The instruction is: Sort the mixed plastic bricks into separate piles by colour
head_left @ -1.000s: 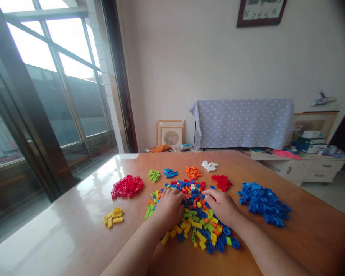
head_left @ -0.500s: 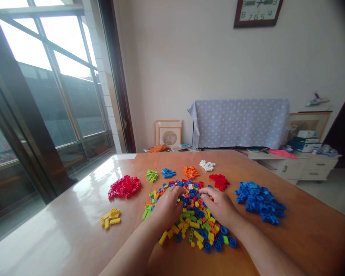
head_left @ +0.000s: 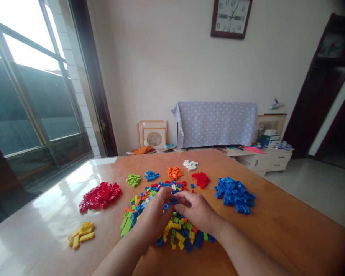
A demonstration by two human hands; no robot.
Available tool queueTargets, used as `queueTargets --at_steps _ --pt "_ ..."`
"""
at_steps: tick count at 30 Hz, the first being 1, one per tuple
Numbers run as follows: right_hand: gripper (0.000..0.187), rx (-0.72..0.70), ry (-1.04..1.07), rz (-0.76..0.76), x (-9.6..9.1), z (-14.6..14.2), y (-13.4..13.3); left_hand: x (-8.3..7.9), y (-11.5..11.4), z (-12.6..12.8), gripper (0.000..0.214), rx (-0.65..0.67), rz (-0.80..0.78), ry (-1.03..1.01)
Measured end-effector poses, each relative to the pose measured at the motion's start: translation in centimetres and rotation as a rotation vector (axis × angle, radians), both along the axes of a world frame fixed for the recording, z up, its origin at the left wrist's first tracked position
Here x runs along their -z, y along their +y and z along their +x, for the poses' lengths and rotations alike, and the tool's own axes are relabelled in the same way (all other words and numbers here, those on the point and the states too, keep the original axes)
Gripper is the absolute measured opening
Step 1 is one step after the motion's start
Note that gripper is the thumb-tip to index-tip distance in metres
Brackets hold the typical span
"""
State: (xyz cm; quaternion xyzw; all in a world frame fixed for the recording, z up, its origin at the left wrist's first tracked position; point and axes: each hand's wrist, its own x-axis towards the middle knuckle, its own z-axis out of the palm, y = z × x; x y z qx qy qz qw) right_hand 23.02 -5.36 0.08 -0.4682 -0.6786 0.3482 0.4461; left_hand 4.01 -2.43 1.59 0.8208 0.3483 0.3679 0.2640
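Note:
A mixed pile of toy building bricks [head_left: 175,226] in yellow, green, orange, red and blue, with blue round wheel-like pieces among them, lies on the table before me. Over its middle, my left hand [head_left: 155,212] has its fingers curled inward. My right hand [head_left: 199,212] comes in from the other side, thumb and fingers bent toward each other. The fingertips of both hands nearly meet around small blue pieces [head_left: 174,200]. Whether these pieces are gripped or lie in the pile behind cannot be made out. Both hands hide part of the pile.
Around the pile on the wooden table [head_left: 264,234] lie single-colour heaps: dark red [head_left: 100,196], yellow [head_left: 81,234], light green [head_left: 133,179], small blue [head_left: 151,175], orange [head_left: 174,173], white [head_left: 190,165], red [head_left: 201,179] and large blue [head_left: 234,194]. A cloth-covered object [head_left: 218,124] stands beyond.
My hands have drawn together over the pile, their fingertips now almost meeting; before, they were apart. The view has turned to the right, so the scene sits further left.

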Motion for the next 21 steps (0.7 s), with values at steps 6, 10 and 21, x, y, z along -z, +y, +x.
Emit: queueTargets --at_steps 6,10,21 --pt "0.021 0.039 0.023 -0.022 -0.2 0.4 0.2 -0.3 -0.5 0.4 0.035 -0.004 0.004 0.035" --pt "0.016 0.212 -0.180 -0.002 -0.3 2.6 0.9 -0.5 -0.5 0.2 0.029 -0.020 0.025 0.070" --pt "0.014 0.655 -0.575 -0.223 1.3 12.0 2.2 -0.1 0.7 -1.1 0.022 -0.051 0.138 0.149"
